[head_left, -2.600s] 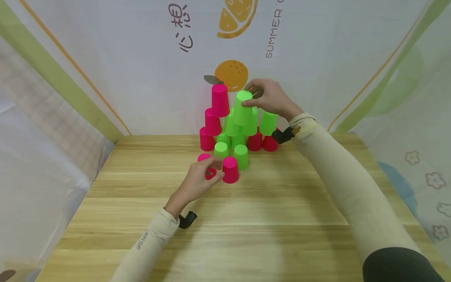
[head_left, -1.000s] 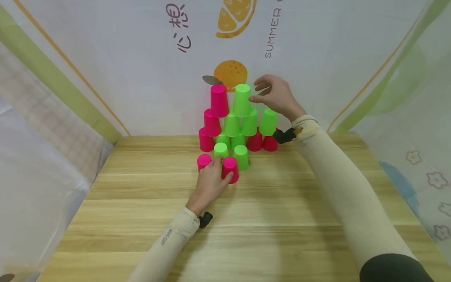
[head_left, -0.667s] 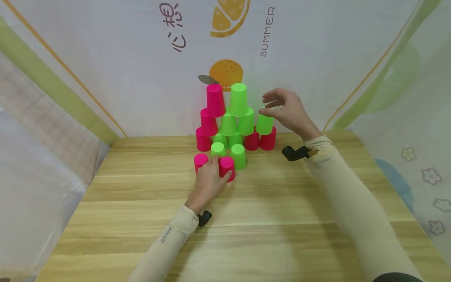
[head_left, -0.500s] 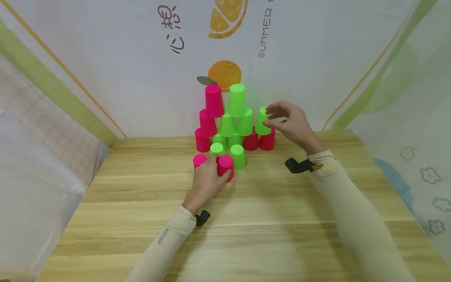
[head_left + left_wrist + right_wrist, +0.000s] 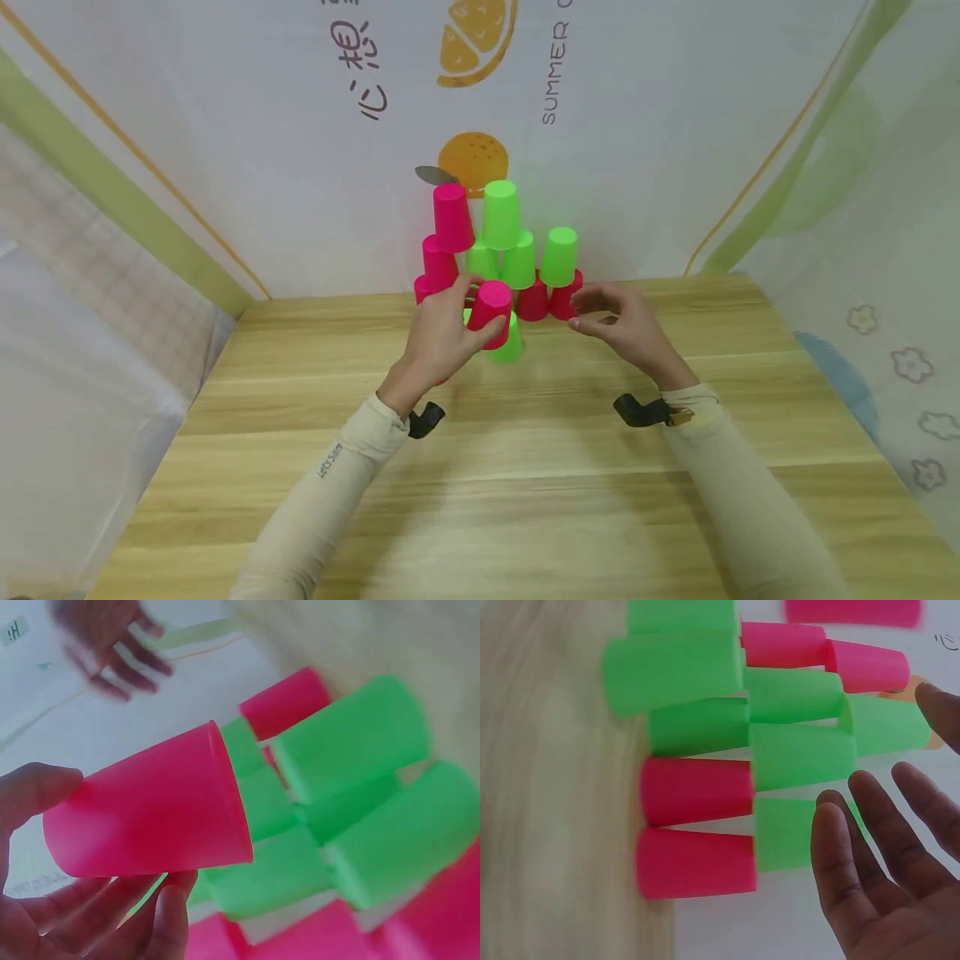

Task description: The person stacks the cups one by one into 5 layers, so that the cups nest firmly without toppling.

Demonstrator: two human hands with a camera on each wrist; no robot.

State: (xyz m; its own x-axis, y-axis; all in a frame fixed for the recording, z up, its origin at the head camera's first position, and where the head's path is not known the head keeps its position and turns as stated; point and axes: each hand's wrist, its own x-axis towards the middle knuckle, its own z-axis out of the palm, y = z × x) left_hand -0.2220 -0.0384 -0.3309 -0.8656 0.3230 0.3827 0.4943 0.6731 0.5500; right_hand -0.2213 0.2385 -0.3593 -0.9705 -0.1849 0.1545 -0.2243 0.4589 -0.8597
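Observation:
My left hand (image 5: 441, 335) pinches an upside-down pink cup (image 5: 492, 315) between thumb and fingers, raised in front of the stack. In the left wrist view that cup (image 5: 150, 806) is apart from the blurred cups behind it. My right hand (image 5: 628, 329) holds nothing; its fingers are loosely bent beside the stack's right end. Behind, inverted cups stand in tiers, topped by a pink cup (image 5: 453, 218) and a green cup (image 5: 501, 215). A separate green cup (image 5: 559, 257) sits on the second tier at the right, above red-pink cups (image 5: 532, 300).
In front of the stack a green cup (image 5: 508, 343) stands on the wooden table (image 5: 487, 525). Another pink cup is nearly hidden by the left hand. A white printed curtain (image 5: 300, 183) hangs right behind the stack.
The right hand let go of the top green cup and came down to the right. The left hand took hold of a front pink cup and raised it toward the stack.

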